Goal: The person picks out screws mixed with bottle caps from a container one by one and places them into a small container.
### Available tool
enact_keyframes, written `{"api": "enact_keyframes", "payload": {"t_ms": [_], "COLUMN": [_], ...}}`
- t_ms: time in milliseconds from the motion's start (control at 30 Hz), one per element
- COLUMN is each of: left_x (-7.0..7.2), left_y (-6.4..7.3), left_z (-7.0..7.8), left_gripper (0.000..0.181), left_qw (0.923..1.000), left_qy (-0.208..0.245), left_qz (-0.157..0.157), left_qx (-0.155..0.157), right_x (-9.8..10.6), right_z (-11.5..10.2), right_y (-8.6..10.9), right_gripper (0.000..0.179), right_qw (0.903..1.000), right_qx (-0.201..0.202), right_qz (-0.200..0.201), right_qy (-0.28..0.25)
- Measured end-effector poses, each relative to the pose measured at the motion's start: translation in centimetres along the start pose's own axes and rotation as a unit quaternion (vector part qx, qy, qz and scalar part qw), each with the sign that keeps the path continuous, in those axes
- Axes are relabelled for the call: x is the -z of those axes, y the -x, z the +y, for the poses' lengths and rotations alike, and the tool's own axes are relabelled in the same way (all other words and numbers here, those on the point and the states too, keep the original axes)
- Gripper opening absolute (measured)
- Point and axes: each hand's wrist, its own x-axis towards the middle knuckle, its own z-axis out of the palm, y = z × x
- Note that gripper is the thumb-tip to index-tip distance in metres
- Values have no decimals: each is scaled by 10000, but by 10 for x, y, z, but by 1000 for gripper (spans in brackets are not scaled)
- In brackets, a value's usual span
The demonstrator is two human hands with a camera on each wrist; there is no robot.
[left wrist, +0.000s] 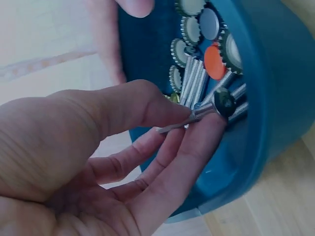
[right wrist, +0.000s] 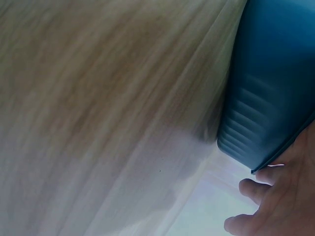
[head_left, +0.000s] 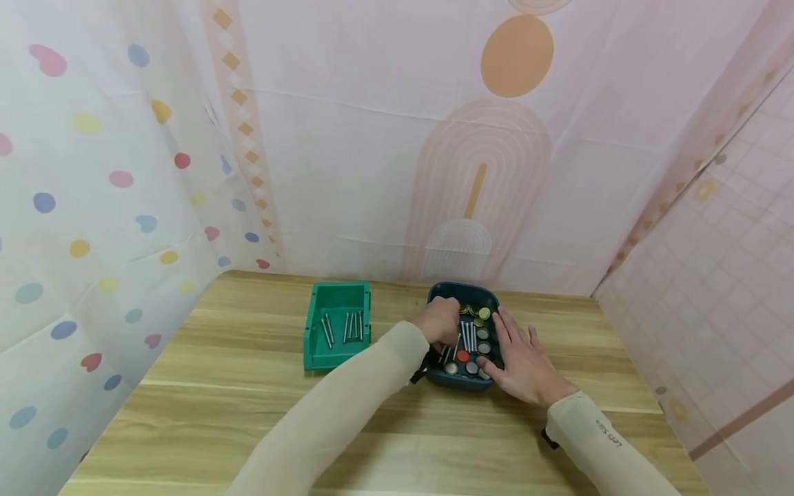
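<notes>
My left hand (head_left: 439,320) reaches into a dark blue plastic bin (head_left: 460,383) from its left side. In the left wrist view, thumb and fingers pinch a silver bolt (left wrist: 201,113) with a round shiny head, held over the bin. Several more bolts (left wrist: 193,82) lie below it, beside crimped bottle caps (left wrist: 191,30) and an orange round piece (left wrist: 214,62). My right hand (head_left: 524,362) has its fingers spread along the bin's right rim, with the thumb over the near right corner. The right wrist view shows those fingers against the bin's outer wall (right wrist: 268,103).
A green open-front bin (head_left: 338,295) stands to the left on the wooden table (head_left: 205,386), with several bolts (head_left: 353,325) lying in it. Patterned cloth (head_left: 353,172) hangs close behind the table and along both sides.
</notes>
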Motion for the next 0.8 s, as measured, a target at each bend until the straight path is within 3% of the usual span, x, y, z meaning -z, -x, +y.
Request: {"api": "enact_keyframes", "payload": {"t_ms": [167, 267, 400, 800], "left_x": [9, 12, 18, 41], "left_y": [8, 10, 15, 30], "left_z": [-7, -14, -20, -41], "left_gripper": [14, 33, 37, 42], "left_qw": [9973, 9921, 9847, 9833], "left_qy": [714, 1240, 1712, 1745], "left_qz": [49, 8, -133, 11], "left_qx": [-153, -207, -305, -517], "right_x": [-1, -1, -1, -2], "right_z": [0, 1, 1, 2], "right_y": [0, -1, 0, 0], "right_gripper": [101, 101, 101, 102], "right_qw": [10000, 10000, 10000, 9999], "right_qx": [-36, -49, -57, -92], "right_qz": [-34, -58, -68, -58], "right_qy": [-18, -11, -27, -39]}}
